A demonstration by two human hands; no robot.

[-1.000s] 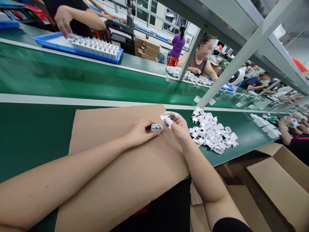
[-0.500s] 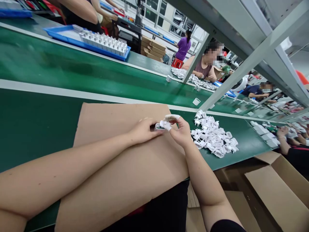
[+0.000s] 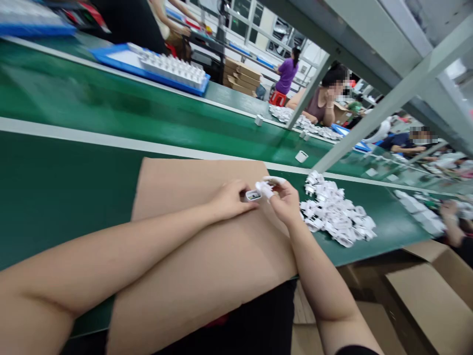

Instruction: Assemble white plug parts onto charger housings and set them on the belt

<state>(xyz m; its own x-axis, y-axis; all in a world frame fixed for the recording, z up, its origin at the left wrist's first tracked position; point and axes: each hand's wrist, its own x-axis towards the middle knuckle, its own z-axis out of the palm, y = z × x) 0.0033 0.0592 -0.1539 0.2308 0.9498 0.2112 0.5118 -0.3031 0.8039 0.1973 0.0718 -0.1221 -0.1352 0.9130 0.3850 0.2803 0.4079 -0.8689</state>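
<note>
On a cardboard sheet (image 3: 207, 266), my left hand (image 3: 231, 199) is closed around a white charger housing (image 3: 248, 197). The housing's open end faces right and shows a dark and green inside. My right hand (image 3: 287, 201), with white covers on some fingertips, pinches a small white plug piece (image 3: 261, 187) just above and right of that open end. Fingers partly hide the piece, and whether it touches the housing I cannot tell. Right of my right hand lies a heap of white plug pieces (image 3: 334, 212) with prongs.
A green conveyor belt (image 3: 148, 113) runs behind the sheet, carrying a few white housings (image 3: 301, 157). Beyond it stands a blue tray (image 3: 121, 61) of white chargers. A slanted metal post (image 3: 354, 123) rises behind the heap. Open cardboard boxes (image 3: 424, 296) sit lower right; co-workers sit around.
The view has shifted, so most of the scene sits farther right. The plug piece has lifted slightly off the housing's open end, which now shows more clearly. Both hands keep their hold.
</note>
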